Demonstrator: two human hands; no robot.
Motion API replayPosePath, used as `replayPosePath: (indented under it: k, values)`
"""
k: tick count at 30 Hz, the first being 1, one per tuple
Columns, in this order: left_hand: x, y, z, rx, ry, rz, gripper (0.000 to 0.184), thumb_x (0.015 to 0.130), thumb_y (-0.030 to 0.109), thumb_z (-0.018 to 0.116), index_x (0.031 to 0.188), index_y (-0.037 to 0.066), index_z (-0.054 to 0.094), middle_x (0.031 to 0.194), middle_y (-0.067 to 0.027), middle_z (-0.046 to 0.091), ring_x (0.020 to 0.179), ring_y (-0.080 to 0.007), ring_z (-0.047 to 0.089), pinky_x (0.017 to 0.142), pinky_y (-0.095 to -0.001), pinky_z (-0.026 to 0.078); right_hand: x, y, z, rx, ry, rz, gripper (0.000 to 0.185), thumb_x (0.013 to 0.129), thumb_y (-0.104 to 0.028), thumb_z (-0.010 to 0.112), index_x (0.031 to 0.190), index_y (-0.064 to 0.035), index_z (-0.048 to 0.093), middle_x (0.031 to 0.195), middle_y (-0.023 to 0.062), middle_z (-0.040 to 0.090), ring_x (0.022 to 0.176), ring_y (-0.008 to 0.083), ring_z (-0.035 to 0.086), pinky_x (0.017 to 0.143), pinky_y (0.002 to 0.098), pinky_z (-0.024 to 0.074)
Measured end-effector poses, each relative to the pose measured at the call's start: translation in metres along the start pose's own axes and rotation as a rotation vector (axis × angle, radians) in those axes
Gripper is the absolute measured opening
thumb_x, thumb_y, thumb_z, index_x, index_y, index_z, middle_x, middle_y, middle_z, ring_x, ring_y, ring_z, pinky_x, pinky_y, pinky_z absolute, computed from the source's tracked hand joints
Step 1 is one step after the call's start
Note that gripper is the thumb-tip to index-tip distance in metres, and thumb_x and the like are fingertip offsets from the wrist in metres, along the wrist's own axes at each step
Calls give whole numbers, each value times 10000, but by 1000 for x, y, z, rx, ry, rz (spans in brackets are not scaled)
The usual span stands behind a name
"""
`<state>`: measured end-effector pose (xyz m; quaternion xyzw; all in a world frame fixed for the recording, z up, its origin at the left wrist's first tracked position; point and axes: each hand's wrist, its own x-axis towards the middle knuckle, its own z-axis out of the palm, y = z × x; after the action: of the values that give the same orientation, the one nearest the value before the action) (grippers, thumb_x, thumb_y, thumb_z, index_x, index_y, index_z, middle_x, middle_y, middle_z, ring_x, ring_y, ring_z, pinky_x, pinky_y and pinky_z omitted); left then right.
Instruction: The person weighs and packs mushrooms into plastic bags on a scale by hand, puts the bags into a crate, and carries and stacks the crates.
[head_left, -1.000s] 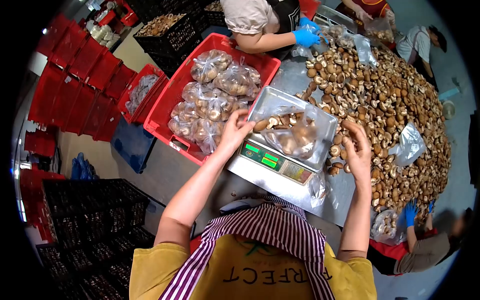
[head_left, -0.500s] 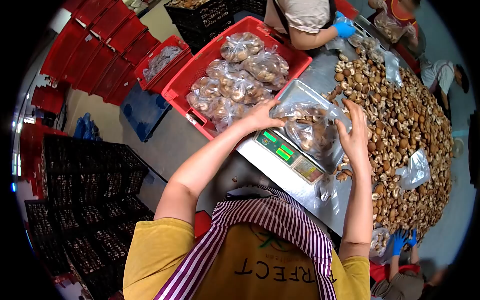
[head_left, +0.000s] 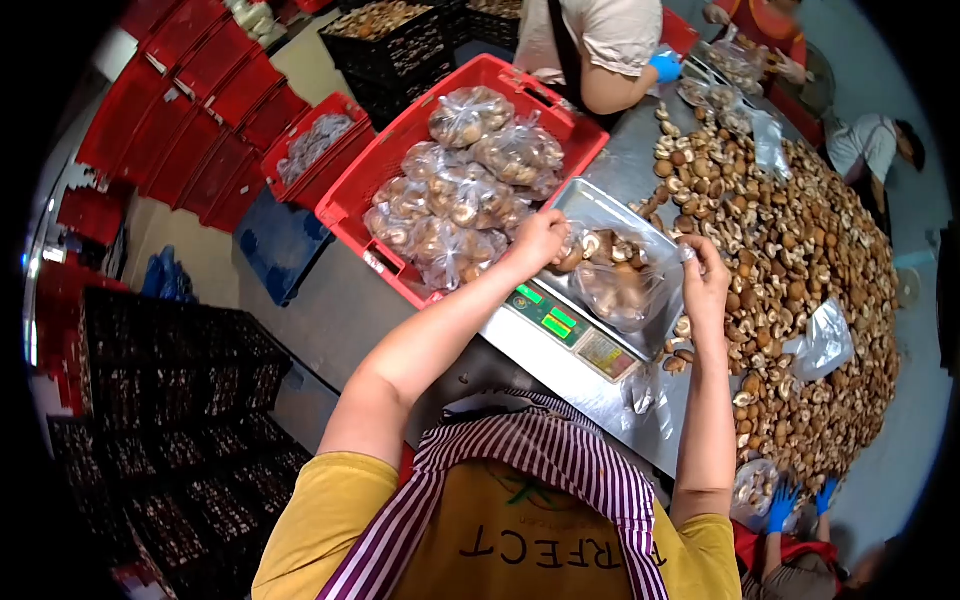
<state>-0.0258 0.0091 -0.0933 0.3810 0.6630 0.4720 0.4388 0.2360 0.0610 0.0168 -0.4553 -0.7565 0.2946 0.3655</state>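
A clear plastic bag of mushrooms (head_left: 618, 292) lies with its mouth spread in the metal tray (head_left: 592, 197) of a digital scale (head_left: 575, 335) with lit green displays. My left hand (head_left: 541, 242) is closed at the left side of the bag's mouth, its fingers curled on the plastic. On the opposite side, my right hand (head_left: 706, 280) pinches the bag's edge between thumb and fingers. Brown mushroom caps and pale stems show at the opening between my hands.
A red crate (head_left: 345, 180) of filled mushroom bags (head_left: 465, 190) stands left of the scale. Loose mushrooms (head_left: 800, 270) cover the table's right side, with an empty plastic bag (head_left: 824, 338) on top. Co-workers (head_left: 610, 50) stand around the table. Black crates (head_left: 180, 380) are stacked at left.
Both hands have gone from spread fingers around the bag to closed grips at its edges. The bag's mouth has opened wider, showing more mushrooms. A co-worker's gloved hand at the top has shifted left.
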Motion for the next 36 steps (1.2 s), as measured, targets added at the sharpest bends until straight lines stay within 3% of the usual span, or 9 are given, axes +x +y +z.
replayPosePath:
  k: [1, 6, 12, 14, 18, 25, 27, 32, 36]
  values:
    - [5, 9, 7, -91, 8, -6, 185, 976, 146, 520, 912, -7, 600, 649, -73, 615, 473, -126, 590, 428, -262, 499, 2, 11, -6, 91, 48, 8, 158, 899, -52, 557, 1028, -28, 645, 994, 84, 670, 896, 161, 605, 808, 286, 463]
    - [0, 73, 19, -822, -287, -187, 135, 965, 158, 530, 985, 29, 566, 858, -105, 646, 692, -203, 666, 606, -302, 582, -14, 32, -44, 330, 141, 196, 168, 918, -11, 516, 1038, 2, 634, 957, 33, 648, 911, 114, 578, 824, 250, 445]
    - [-11, 97, 13, -417, -129, 147, 150, 957, 180, 542, 924, 57, 619, 843, -22, 641, 702, -100, 593, 591, -236, 482, -69, 61, -64, 154, -1, 245, 171, 903, -34, 520, 1034, -7, 628, 943, 40, 648, 928, 130, 586, 835, 271, 457]
    - [-21, 97, 10, -399, -187, 186, 153, 959, 192, 547, 916, 60, 612, 838, -24, 643, 682, -102, 585, 602, -234, 470, -77, 38, -73, 108, -66, 298, 194, 875, -9, 515, 1036, -1, 624, 975, 65, 647, 939, 163, 599, 861, 288, 460]
    - [-33, 90, 10, -430, -304, 138, 176, 971, 216, 546, 883, 67, 582, 817, -31, 649, 630, -95, 562, 609, -226, 463, -72, -18, -68, 8, 41, 108, 176, 854, 11, 537, 1013, 10, 610, 1010, 89, 626, 973, 201, 599, 872, 304, 461]
    - [-54, 93, 15, -339, -409, 230, 186, 989, 205, 521, 868, 69, 558, 1074, -69, 686, 602, -45, 509, 589, -201, 449, -27, -52, 4, 0, -240, -143, 223, 843, -40, 589, 1058, -37, 647, 1025, 148, 629, 934, 338, 621, 850, 380, 494]
    - [-60, 90, 9, -417, -421, 190, 182, 989, 208, 522, 863, 80, 551, 1177, -120, 664, 626, -52, 523, 622, -215, 466, -22, -26, 30, -504, -224, -150, 276, 830, -77, 621, 1103, -47, 637, 1071, 170, 600, 923, 384, 602, 849, 432, 492]
    - [-60, 71, -10, -508, -349, 202, 157, 987, 204, 527, 891, 81, 549, 1207, -131, 646, 616, -54, 510, 632, -215, 461, -26, -2, 40, -497, -303, 14, 343, 819, -83, 643, 1159, -45, 618, 1102, 181, 584, 962, 373, 603, 871, 431, 487]
    - [-60, 75, -11, -352, -292, 165, 155, 979, 199, 541, 934, 55, 577, 1107, -73, 674, 680, -57, 533, 675, -215, 458, -26, -21, 2, -15, -285, 26, 318, 839, -90, 661, 1151, -55, 616, 1125, 127, 623, 1035, 275, 619, 909, 347, 498]
